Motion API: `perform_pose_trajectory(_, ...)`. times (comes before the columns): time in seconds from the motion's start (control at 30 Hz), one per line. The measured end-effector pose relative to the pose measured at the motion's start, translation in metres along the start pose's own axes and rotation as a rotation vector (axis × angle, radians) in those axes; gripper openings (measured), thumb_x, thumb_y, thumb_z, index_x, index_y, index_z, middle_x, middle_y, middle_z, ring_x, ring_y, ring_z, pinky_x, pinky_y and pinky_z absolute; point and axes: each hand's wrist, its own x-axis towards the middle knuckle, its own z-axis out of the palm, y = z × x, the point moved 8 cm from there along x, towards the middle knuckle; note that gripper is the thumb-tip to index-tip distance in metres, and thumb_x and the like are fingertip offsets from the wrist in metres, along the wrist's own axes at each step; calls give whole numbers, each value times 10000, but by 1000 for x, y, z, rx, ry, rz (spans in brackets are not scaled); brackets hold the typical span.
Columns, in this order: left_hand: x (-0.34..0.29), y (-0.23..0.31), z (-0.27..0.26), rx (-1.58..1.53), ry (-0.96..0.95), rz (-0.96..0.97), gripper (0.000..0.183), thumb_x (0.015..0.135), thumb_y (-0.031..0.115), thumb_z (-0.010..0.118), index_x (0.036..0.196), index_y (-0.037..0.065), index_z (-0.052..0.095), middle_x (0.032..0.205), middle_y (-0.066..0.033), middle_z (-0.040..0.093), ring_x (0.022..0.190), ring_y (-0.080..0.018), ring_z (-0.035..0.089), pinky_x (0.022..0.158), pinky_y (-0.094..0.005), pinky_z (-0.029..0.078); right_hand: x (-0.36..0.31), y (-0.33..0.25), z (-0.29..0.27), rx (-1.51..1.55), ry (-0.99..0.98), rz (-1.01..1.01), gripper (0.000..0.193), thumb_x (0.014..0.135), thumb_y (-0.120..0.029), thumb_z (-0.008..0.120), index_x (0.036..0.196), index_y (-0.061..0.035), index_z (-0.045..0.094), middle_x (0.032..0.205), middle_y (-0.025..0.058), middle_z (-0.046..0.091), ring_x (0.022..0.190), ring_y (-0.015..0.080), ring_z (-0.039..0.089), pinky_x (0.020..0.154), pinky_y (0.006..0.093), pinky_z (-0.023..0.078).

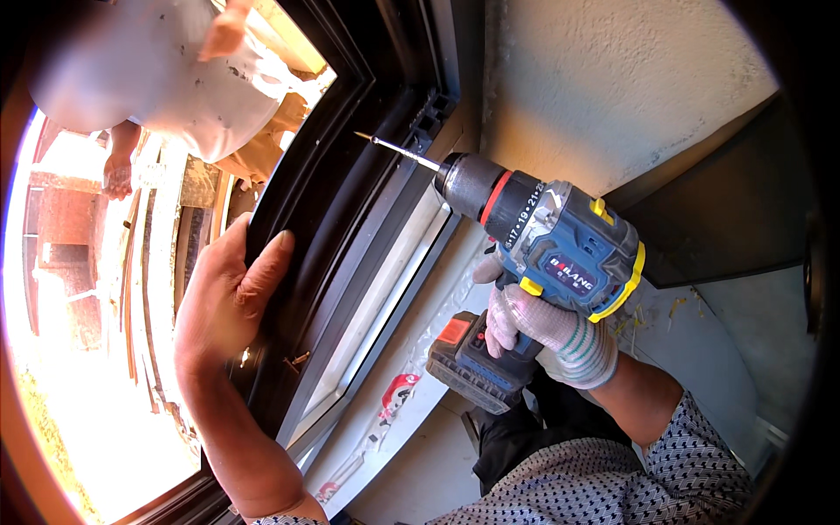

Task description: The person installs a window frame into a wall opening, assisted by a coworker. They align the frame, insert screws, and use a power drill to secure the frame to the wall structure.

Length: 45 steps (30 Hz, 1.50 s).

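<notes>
My right hand (pixel 547 331), in a knit work glove, grips the handle of a blue and yellow cordless drill (pixel 560 249). The drill's long bit with a screw (pixel 398 150) points up and left toward the dark window frame (pixel 350 201), its tip just short of it. My bare left hand (pixel 229 293) wraps over the frame's outer edge, fingers on the black profile. A small screw (pixel 297 359) sticks out of the frame just below that hand.
A rough plaster wall (pixel 604 79) rises to the right of the frame. A white sill strip (pixel 385 289) runs along the frame's base. Outside the opening, another person in a light shirt (pixel 184 79) stands above wooden planks (pixel 157 254).
</notes>
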Motion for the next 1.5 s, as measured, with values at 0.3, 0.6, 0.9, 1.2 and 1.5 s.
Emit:
perform_pose_trajectory(0.3,0,-1,0,1,0,-41,401,1074,369,633,1181,-17,632,872,-65,667,830,-122,565,786,-310,491,3,1,-2,-50,-8,30,399,1024,-106,659,1340,76,497,736,72,600,663,160,611,675,371,590)
perform_pose_trajectory(0.6,0,-1,1,1,-7,-28,388,1081,343,627,1204,-24,630,903,-70,690,851,-121,574,809,-307,498,4,-1,1,-77,25,38,414,1030,-143,664,1335,82,496,749,80,622,646,167,622,665,375,595)
perform_pose_trajectory(0.9,3,1,-1,15,11,-9,350,1069,293,642,1191,-35,629,896,-134,710,826,-153,597,798,-336,504,8,2,3,65,-21,26,447,1010,-197,702,1314,77,521,754,68,623,658,153,617,660,347,578)
perform_pose_trajectory(1.2,0,-5,-3,20,25,-77,329,1054,292,656,1133,-28,653,858,-160,696,804,-207,637,778,-369,506,10,6,0,80,-62,21,458,999,-183,719,1324,66,513,776,63,626,698,157,626,690,355,577)
perform_pose_trajectory(1.5,1,-5,-5,60,21,-41,321,1050,291,653,1099,-27,661,837,-186,690,757,-261,640,748,-390,508,11,11,1,114,-18,35,453,977,-203,763,1279,47,537,745,27,600,658,126,606,680,332,578)
